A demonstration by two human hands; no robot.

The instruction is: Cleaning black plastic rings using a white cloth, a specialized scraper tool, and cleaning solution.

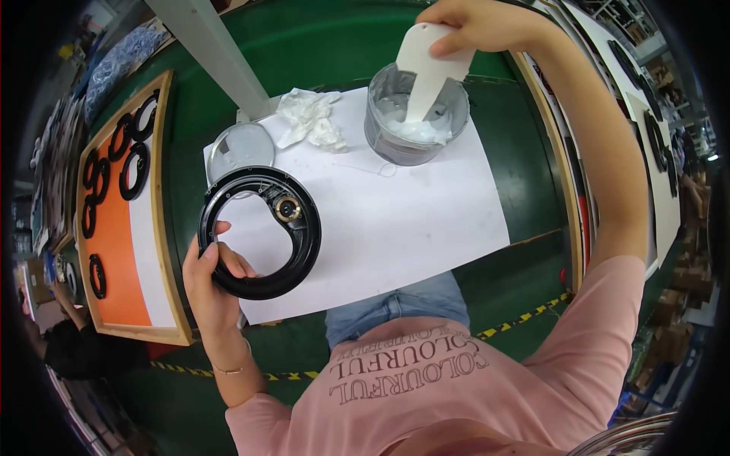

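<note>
A black ring-shaped housing (308, 247) with a small brass-coloured round part set in its inner side is gripped at its lower left by my left hand (209, 277), thumb and fingers around the rim. It is held up over the white sheet's left side. My right hand (475, 30) pinches the top of a white plastic spatula (427, 68). The spatula's narrow end dips into a grey tub (407, 152) holding whitish grease (414, 131). Behind the ring lies a round clear lid (242, 148), partly covered by it. Crumpled white tissue (312, 121) rests between lid and tub.
A white sheet (395, 228) covers part of the green table (525, 152). On the left, a wood-framed board (163, 266) carries several black rings (135, 171). Another framed panel with black rings stands at the right. A grey post (220, 57) rises at the back left.
</note>
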